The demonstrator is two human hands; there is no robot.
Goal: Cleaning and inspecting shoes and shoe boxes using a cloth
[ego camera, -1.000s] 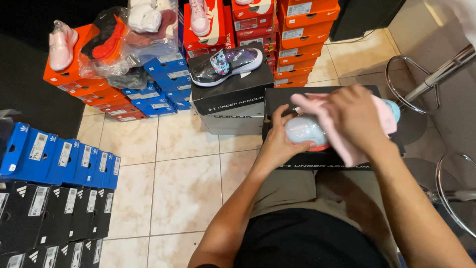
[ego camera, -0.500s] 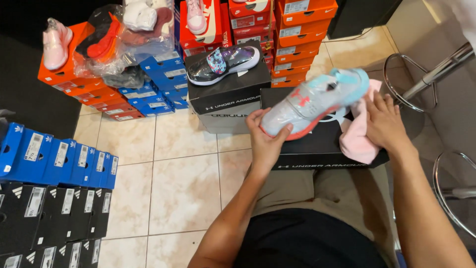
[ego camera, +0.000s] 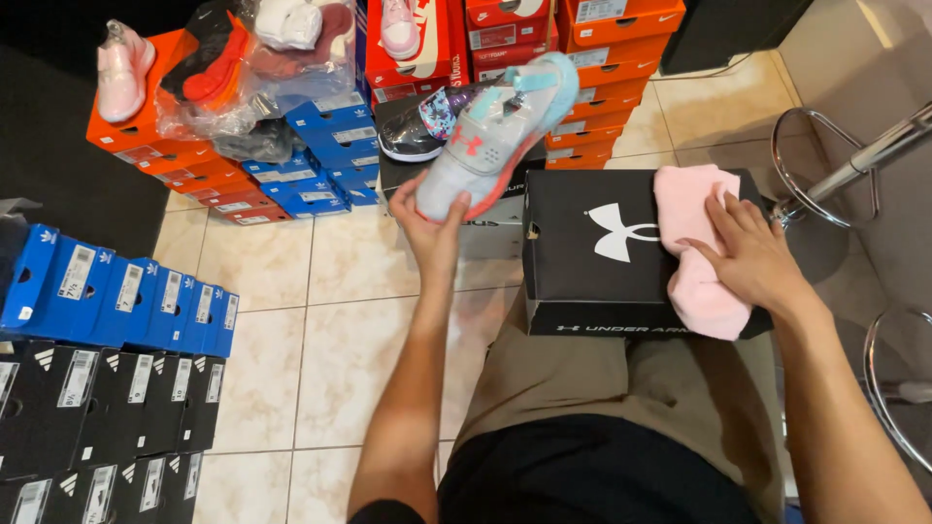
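We sit over a tiled floor (ego camera: pixel 262 320) with a black shoebox (ego camera: pixel 592 243) resting on our lap. Our left hand (ego camera: pixel 432 218) is closed around the heel end of a grey sneaker (ego camera: pixel 490 136) with a coral sole edge and light blue trim at the toe, holding it up in the air, sole turned away to the right, toe pointing up and away from us. The sneaker hangs well clear of the box lid, out in front of it and to its left.

Our right hand (ego camera: pixel 752 257) lies flat and open, fingers spread, pressing on a pink cloth (ego camera: pixel 694 247) that is bunched along the right side of the black shoebox lid. The cloth runs from the far edge of the lid to the near edge and slightly over it.

Just behind the raised sneaker, a dark patterned sneaker (ego camera: pixel 427 126) sits on a second black box (ego camera: pixel 485 218) standing on the floor. Behind that rises a stack of orange shoeboxes (ego camera: pixel 602 58). To the left, blue shoeboxes (ego camera: pixel 311 160) are piled beside more orange ones, with a pink sneaker (ego camera: pixel 121 73) on top and shoes wrapped in clear plastic (ego camera: pixel 252 68) next to it. At the near left, a row of blue boxes (ego camera: pixel 116 296) stands above a row of black boxes (ego camera: pixel 97 408). A chrome stool base (ego camera: pixel 825 165) stands to the right of our lap.
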